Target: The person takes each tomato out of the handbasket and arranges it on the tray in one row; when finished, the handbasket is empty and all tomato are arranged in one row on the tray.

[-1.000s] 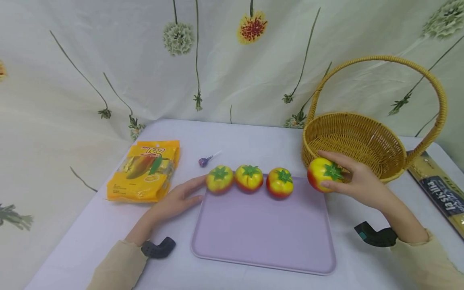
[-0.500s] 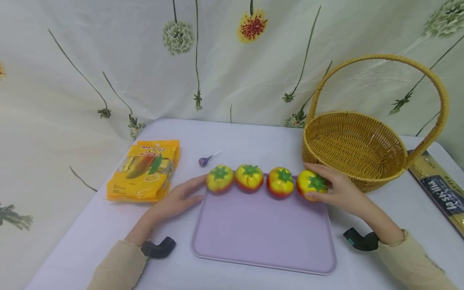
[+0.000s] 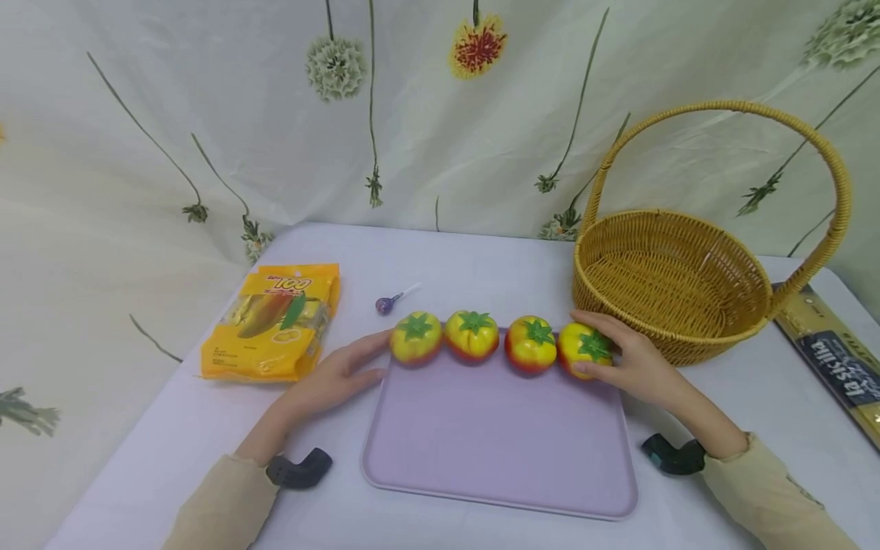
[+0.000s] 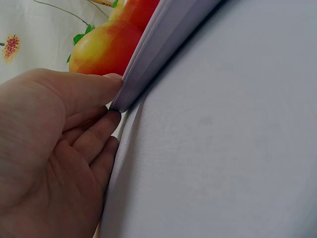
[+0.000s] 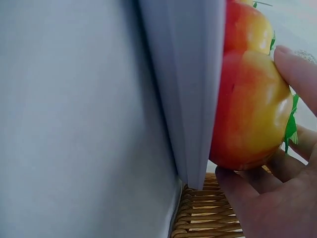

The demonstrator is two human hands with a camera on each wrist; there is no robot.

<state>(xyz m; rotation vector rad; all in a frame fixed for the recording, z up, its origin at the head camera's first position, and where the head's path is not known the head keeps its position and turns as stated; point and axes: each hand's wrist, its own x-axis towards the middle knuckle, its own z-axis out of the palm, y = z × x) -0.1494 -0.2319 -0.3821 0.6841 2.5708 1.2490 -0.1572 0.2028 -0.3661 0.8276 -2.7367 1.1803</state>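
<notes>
Three yellow-and-red tomatoes with green leafy tops, the left tomato (image 3: 415, 339), the second tomato (image 3: 471, 336) and the third tomato (image 3: 530, 345), sit in a row along the far edge of a lilac tray (image 3: 495, 443). At the row's right end my right hand (image 3: 635, 360) holds another tomato (image 3: 584, 350) (image 5: 252, 109), thumb on its near side and fingers round the far side. It sits at the tray's far right corner. My left hand (image 3: 337, 386) pinches the tray's far left corner; the left wrist view shows thumb and fingertips at the rim.
A wicker basket (image 3: 660, 328) with a tall handle stands behind my right hand. Left of the tray lies a yellow candy bag (image 3: 268, 325), with a lollipop (image 3: 386, 305) farther back. A gold-and-black package (image 3: 835, 355) is at the right edge. Behind hangs a flowered cloth (image 3: 426, 114).
My right hand has moved left and toward me with the tomato, from beside the basket to the right end of the row. My left hand has stayed at the tray.
</notes>
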